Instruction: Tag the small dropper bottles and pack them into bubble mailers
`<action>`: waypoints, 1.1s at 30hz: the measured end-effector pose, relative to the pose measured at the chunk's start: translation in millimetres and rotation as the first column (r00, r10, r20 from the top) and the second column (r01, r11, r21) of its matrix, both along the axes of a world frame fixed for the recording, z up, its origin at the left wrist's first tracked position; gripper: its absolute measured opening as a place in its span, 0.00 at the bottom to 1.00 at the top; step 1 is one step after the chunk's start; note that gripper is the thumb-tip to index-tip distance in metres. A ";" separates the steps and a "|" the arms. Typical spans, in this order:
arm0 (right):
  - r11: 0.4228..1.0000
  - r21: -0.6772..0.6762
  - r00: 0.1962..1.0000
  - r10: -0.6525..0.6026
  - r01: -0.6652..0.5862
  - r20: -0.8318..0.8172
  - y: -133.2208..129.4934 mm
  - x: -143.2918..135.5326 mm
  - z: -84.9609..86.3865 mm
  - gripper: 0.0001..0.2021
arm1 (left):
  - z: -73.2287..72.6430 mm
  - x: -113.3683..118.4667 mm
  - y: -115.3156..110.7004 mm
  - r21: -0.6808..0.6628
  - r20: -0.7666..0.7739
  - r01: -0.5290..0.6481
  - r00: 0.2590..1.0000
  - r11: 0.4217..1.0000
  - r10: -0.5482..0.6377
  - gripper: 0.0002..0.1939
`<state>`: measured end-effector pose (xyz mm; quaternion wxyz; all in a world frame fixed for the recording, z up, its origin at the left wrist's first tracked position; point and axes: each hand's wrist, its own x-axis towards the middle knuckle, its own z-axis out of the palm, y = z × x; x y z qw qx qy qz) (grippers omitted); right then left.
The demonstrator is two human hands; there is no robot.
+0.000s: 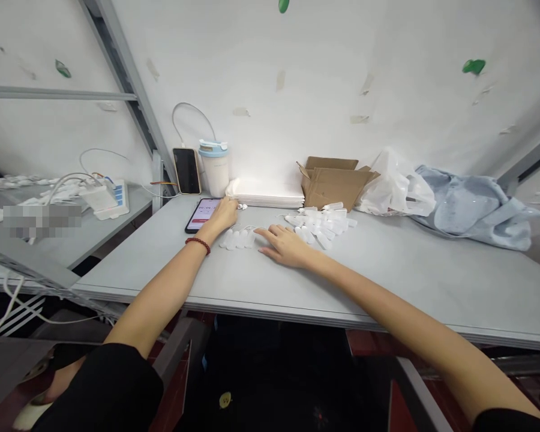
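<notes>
From my head view, the small white pieces (237,239) form a short row on the grey table (387,282). They look smooth, narrow and round-ended, set side by side and slightly fanned, with a thin pale strand along their upper ends. My right hand (282,245) is at the row's right end, thumb and index finger apart, and I see nothing gripped. Just beyond that hand lies a loose heap (326,225) of similar pieces, overlapping at mixed angles, glossy and faintly see-through. My left hand (227,211) is bent downward between the phone (202,215) and the white stack (267,193), near a little white clump (242,206); I cannot tell whether its fingers hold anything.
</notes>
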<state>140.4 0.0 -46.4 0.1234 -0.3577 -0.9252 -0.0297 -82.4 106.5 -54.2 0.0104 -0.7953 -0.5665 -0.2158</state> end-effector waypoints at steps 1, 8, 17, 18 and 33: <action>1.000 -0.022 1.000 0.001 -0.001 0.009 1.1 -1.7 1.7 0.24 | 0.6 1.5 -0.8 -0.004 -0.002 -0.010 1.000 1.000 0.010 0.17; 0.991 -0.114 0.996 0.069 -0.063 0.050 3.0 -9.8 9.4 0.22 | 11.7 14.7 -11.1 -0.058 0.018 -0.015 1.000 0.998 0.016 0.13; 0.983 -0.179 0.998 0.023 -0.034 -0.064 4.8 -9.6 3.2 0.19 | 20.1 21.6 -23.6 -0.117 0.164 0.019 0.987 0.993 0.000 0.10; 0.984 -0.175 0.998 0.014 -0.024 -0.057 4.7 -10.5 2.9 0.19 | 21.5 22.6 -25.0 -0.142 0.215 0.027 0.977 0.990 0.005 0.09; 0.994 -0.106 0.956 -0.050 0.020 -0.288 -5.7 1.1 2.2 0.13 | 42.1 50.4 -53.3 -0.249 0.968 0.592 0.126 0.767 0.218 0.02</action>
